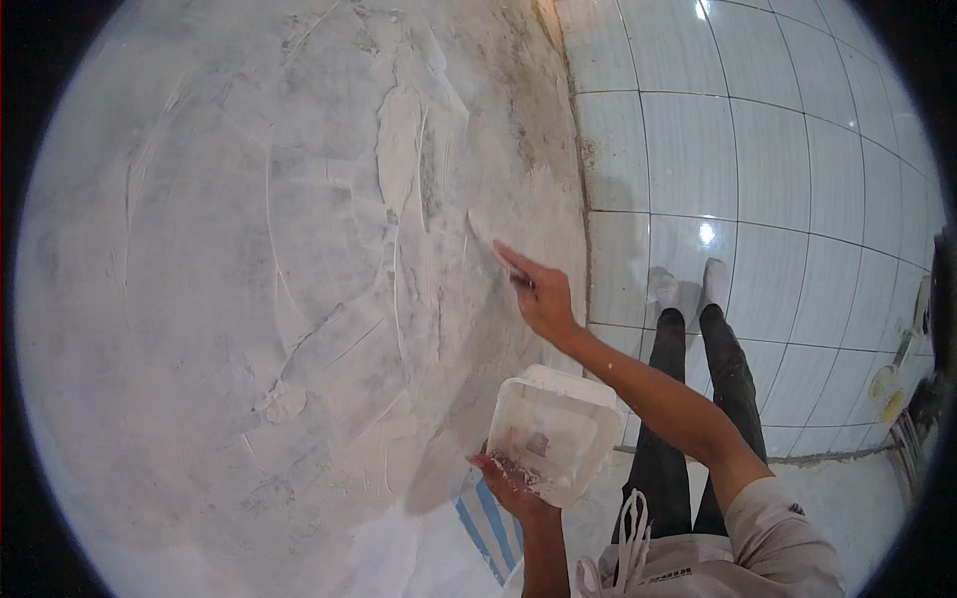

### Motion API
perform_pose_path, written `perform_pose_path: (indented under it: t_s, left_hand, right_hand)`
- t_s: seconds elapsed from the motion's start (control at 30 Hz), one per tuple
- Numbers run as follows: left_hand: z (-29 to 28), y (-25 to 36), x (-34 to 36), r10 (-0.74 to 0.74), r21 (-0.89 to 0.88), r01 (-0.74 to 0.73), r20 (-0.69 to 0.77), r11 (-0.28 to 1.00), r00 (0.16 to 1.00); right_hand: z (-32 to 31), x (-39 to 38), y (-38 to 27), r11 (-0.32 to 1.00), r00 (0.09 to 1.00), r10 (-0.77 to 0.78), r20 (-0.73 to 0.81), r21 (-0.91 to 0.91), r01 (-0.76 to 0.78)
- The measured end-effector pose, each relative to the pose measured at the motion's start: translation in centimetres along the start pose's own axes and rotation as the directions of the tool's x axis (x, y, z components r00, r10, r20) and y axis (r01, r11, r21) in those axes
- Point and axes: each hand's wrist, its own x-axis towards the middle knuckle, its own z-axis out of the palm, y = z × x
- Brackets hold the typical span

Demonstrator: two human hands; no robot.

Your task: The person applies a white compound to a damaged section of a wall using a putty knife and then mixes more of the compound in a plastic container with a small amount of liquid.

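My right hand (543,299) is closed round the dark handle of a putty knife (480,231). Its thin blade meets or nearly meets the plastered wall (329,229), beside a rough pale patch of filler (399,149). Lower down, my left hand (516,488) grips a white square plastic tub (573,439) by its side and underside. The tub is tilted with its mouth towards me, and pale plaster smears its inside walls. Part of my left hand's fingers is hidden behind the tub.
Glossy pale tiles (688,149) cover the floor along the wall's base, where my feet (688,286) stand. A blue-and-white striped sheet or bag (486,523) lies below the tub. At the far right are a yellowish round thing (883,391) and dark items.
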Motion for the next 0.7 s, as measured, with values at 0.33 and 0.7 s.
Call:
perform_pose_path:
  t_s: [0.33,0.7]
  left_hand:
    - [1.8,0.4,-0.7,0.020,0.060,-0.022,0.041,0.998,0.999]
    - [-1.0,-0.2,0.4,-0.016,-0.034,0.019,0.082,0.999,0.997]
  right_hand:
    - [-2.2,-2.1,-2.7,0.954,0.983,0.185,-0.002,0.238,-0.180]
    - [0.8,-7.4,-0.7,0.975,0.971,-0.179,0.160,0.163,0.153]
